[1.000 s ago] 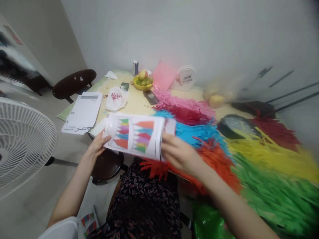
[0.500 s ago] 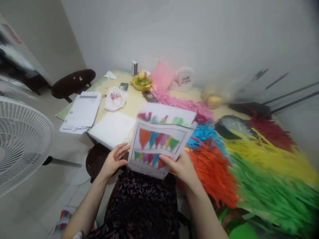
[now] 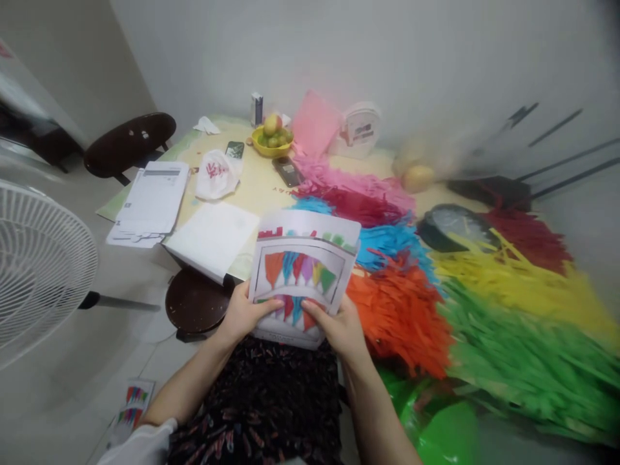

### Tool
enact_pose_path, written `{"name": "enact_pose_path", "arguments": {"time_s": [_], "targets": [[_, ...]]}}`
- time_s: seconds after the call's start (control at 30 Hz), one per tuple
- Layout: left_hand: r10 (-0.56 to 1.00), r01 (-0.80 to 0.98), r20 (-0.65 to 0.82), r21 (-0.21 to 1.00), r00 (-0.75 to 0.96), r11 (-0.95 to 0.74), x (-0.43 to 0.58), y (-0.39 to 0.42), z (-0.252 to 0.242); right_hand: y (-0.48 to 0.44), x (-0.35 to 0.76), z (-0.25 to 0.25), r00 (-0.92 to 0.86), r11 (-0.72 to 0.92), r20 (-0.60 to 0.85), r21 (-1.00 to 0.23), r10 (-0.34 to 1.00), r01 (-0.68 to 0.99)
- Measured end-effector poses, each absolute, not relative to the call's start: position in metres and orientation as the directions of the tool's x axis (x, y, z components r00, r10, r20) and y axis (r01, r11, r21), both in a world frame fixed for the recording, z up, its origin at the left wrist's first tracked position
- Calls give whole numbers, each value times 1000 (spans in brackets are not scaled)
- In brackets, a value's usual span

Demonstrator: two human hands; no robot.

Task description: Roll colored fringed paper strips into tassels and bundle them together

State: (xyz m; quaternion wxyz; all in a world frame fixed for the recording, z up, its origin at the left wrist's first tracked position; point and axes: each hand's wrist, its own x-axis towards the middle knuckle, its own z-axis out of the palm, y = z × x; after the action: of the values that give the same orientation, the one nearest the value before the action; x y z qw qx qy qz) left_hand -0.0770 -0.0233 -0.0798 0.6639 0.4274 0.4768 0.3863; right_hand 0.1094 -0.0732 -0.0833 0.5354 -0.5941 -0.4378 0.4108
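Observation:
A printed sheet with pictures of coloured bunting (image 3: 303,271) is held up over my lap, and it may be more than one sheet. My left hand (image 3: 245,313) grips its lower left side, thumb pressed on the printed face. On the lower right side my right hand (image 3: 339,323) grips it too, thumb on top and fingers hidden behind. Just right of the sheet lie heaps of orange tissue fringe (image 3: 397,316) and blue fringe (image 3: 397,248). Left of it, a white sheet (image 3: 216,236) lies on the table's corner.
Green fringe (image 3: 527,368), yellow fringe (image 3: 523,290) and pink fringe (image 3: 358,184) cover the table's right. Printed papers (image 3: 152,200), a plastic bag (image 3: 217,174) and a fruit bowl (image 3: 272,150) lie at left and back. A fan (image 3: 43,271) and stool (image 3: 194,303) stand left.
My left hand has moved from beside the sheet onto it and closed on its edge. The sheet has shifted slightly left, and the view has tilted a little.

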Motion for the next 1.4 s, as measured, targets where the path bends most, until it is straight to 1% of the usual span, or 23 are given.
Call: {"name": "enact_pose_path", "arguments": {"time_s": [0.1,0.17,0.27,0.3,0.37,0.43,0.5,0.57,0.63,0.67,0.73,0.8,0.83,0.9,0.97,1.03,1.2,1.3,1.4], "targets": [[931,-85,-311,940,189,331,-82,-20,-82,-76,111,-91,181,-15,-7,-999,984,40],[924,-70,-304,942,234,328,-85,-18,-83,-81,109,-99,150,-26,-24,-1000,988,12],[893,-28,-300,944,336,328,-85,-17,-87,-90,103,-110,233,-63,-59,-998,971,10],[891,-22,-308,942,332,334,-85,-17,-89,-93,102,-112,257,-74,-68,-997,964,17],[896,-19,-334,935,292,355,-83,-19,-93,-96,103,-114,247,-91,-80,-995,966,35],[890,-2,-354,929,286,371,-82,-23,-96,-96,110,-110,264,-67,-55,-997,963,35],[865,40,-356,930,354,366,-84,-30,-100,-92,120,-102,414,-2,15,-999,910,42],[790,106,-367,925,491,364,-88,-37,-104,-89,129,-93,610,42,105,-992,785,116],[715,137,-382,916,586,378,-91,-41,-108,-85,132,-86,696,33,142,-985,704,167],[720,117,-372,918,586,380,-91,-41,-109,-84,131,-84,701,29,125,-989,703,148],[820,12,-290,945,493,327,-90,-38,-110,-83,125,-84,677,32,48,-999,734,35],[921,-83,-143,979,362,185,-85,-30,-106,-83,118,-85,652,37,-11,-998,758,-59],[945,-89,-65,991,319,98,-82,-26,-103,-84,115,-86,649,37,-18,-997,761,-71],[956,-35,57,998,287,-49,-76,-19,-96,-85,111,-88,656,42,-4,-998,755,-55],[954,43,115,990,276,-132,-71,-16,-91,-88,110,-91,665,46,20,-999,747,-22],[955,71,123,987,270,-147,-69,-14,-90,-91,112,-94,678,52,61,-998,732,34],[954,74,101,989,283,-126,-74,-10,-100,-101,118,-104,666,90,200,-976,719,197],[941,49,136,986,310,-159,-79,-4,-106,-101,121,-108,657,66,197,-973,728,219],[927,47,105,990,360,-130,-82,1,-108,-99,126,-110,671,38,142,-985,728,168]]}}
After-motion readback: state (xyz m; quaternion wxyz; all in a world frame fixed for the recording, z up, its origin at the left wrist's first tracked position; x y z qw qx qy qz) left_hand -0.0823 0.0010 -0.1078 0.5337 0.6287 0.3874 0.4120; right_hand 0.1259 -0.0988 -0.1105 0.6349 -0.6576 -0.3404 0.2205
